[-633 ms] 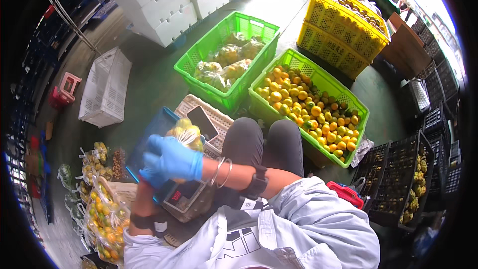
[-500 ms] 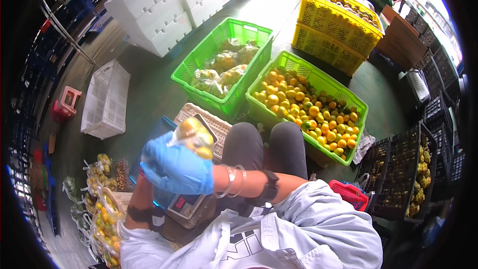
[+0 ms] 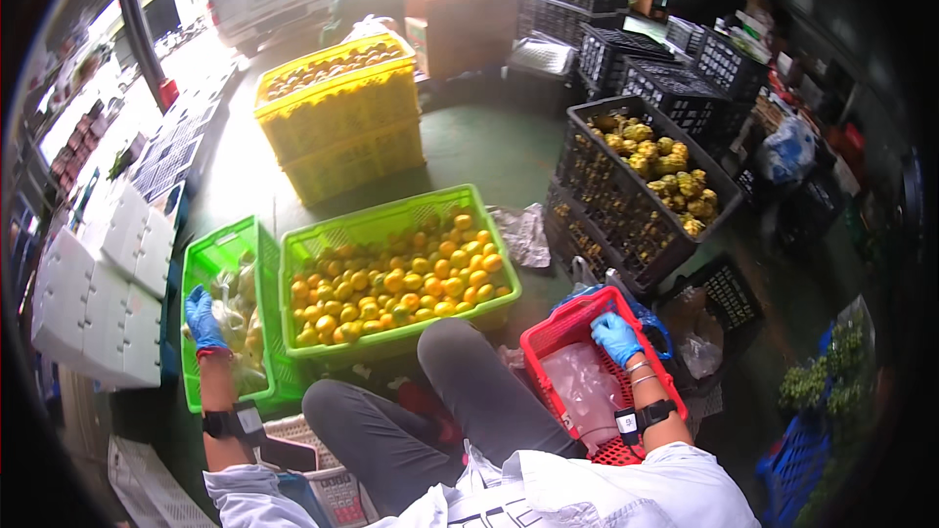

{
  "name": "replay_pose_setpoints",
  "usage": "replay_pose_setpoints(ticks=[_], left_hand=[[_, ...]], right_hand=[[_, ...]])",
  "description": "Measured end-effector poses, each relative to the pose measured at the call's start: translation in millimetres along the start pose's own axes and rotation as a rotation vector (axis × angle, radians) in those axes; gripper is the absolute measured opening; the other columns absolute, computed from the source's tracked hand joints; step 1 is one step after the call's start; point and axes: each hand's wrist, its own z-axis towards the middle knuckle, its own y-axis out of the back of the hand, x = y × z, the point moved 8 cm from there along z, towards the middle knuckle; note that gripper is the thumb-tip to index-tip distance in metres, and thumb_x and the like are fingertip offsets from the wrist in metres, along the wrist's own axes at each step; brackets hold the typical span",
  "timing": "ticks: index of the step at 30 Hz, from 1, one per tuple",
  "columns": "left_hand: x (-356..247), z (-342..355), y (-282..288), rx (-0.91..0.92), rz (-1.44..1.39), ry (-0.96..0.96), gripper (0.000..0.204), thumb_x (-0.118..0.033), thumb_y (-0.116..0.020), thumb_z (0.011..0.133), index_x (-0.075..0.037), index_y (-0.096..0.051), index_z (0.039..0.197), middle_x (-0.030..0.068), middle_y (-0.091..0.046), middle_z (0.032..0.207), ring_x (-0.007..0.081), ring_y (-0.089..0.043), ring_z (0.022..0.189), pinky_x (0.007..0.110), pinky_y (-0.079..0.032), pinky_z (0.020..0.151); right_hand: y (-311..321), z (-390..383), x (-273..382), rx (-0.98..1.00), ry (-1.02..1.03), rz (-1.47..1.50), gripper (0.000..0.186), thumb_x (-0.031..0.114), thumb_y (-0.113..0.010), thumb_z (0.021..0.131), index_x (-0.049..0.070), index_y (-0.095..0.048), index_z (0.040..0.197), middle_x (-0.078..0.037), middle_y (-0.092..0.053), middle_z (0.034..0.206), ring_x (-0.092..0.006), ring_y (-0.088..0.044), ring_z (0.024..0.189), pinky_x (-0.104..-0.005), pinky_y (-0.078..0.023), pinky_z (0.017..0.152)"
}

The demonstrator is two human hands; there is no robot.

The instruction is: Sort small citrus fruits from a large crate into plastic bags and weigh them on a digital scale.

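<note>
My left hand (image 3: pixel 202 319), in a blue glove, is at the left side of a green crate (image 3: pixel 269 332). Its fingers are curled at the top of a clear bag of fruit (image 3: pixel 245 332), one of several lying in that crate. My right hand (image 3: pixel 616 338), gloved in blue too, reaches into a red basket (image 3: pixel 533 340) beside my right knee. Its fingers are bent at the upper end of the clear plastic bags (image 3: pixel 585 386) stacked there; the fingertips are partly hidden. Between the hands stands a light green crate (image 3: pixel 391 220) of loose orange and green-yellow citrus fruit (image 3: pixel 411 282).
Stacked yellow crates (image 3: pixel 342 142) of fruit stand beyond the citrus. Black crates (image 3: pixel 606 225) with knobbly yellow-green fruit (image 3: pixel 660 161) rise at the right. White foam boxes (image 3: pixel 93 303) are stacked at far left. Near my left forearm is a pale basket (image 3: pixel 337 494).
My view has swung right. My hands, together around a bag of citrus before, are now apart: the left at the crate of bagged fruit, the right in the red basket.
</note>
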Motion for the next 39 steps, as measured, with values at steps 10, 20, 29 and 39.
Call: replay_pose_setpoints(ticks=[10,20,29,39], left_hand=[[-137.6,-356.4,-299.0,0.937,-0.369,0.385,0.022,0.004,-0.052,0.086,-0.003,-0.053,0.106,0.0040,-0.058,0.101,0.0117,-0.055,0.096,0.024,-0.043,0.088],[-79.1,-376.3,-283.4,0.717,-0.134,0.513,0.013,-0.002,-0.053,0.083,-0.002,-0.059,0.095,0.0051,-0.061,0.086,0.0129,-0.058,0.079,0.024,-0.047,0.075],[-99.7,-390.7,-298.3,0.827,-0.099,0.451,0.014,-0.002,-0.053,0.084,0.000,-0.057,0.098,0.0050,-0.058,0.087,0.0137,-0.056,0.080,0.026,-0.046,0.074],[-106.7,-399.8,-294.1,0.894,-0.097,0.420,0.010,-0.004,-0.051,0.087,0.000,-0.057,0.094,0.0049,-0.056,0.089,0.0128,-0.054,0.078,0.025,-0.045,0.071]], right_hand=[[-209.8,-98.7,-383.6,0.844,-0.514,-0.743,0.053,0.046,-0.049,0.081,0.012,-0.053,0.121,-0.015,-0.059,0.113,-0.0309,-0.057,0.104,-0.0398,-0.044,0.088],[-11.0,-33.9,-204.0,0.146,-0.267,-0.697,0.036,0.035,-0.053,0.081,0.001,-0.065,0.087,-0.024,-0.061,0.082,-0.0370,-0.062,0.076,-0.0456,-0.049,0.064],[32.5,-48.2,-205.4,-0.264,-0.021,-0.739,0.021,0.023,-0.047,0.089,0.009,-0.059,0.101,-0.015,-0.060,0.070,-0.0292,-0.060,0.060,-0.0415,-0.047,0.055],[-97.2,-117.1,-79.3,0.998,-0.021,0.189,0.026,0.024,-0.056,0.086,0.003,-0.063,0.100,-0.006,-0.064,0.094,-0.0149,-0.059,0.087,-0.0277,-0.045,0.080]])
